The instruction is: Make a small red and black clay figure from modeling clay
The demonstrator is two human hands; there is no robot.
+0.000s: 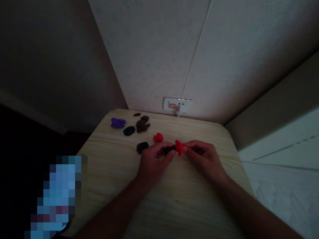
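My left hand (153, 162) pinches a black piece of modelling clay (169, 149) between thumb and fingers. Pressed against its right end is a red clay piece (178, 147) with a lumpy outline, gripped by the fingertips of my right hand (203, 154). Both hands are close together just above the table. Behind my left fingers lies another red clay piece (158, 137). A black clay piece (142, 147) rests just left of my left hand, partly covered by it.
On the wooden table (159, 205) farther back are a purple clay lump (118, 122), a black oval piece (129, 130), a brown clay lump (142, 125) and a small brown bit (137, 114). A wall socket (177, 105) holds a white plug. A blurred-out bright shape (57, 192) stands at left.
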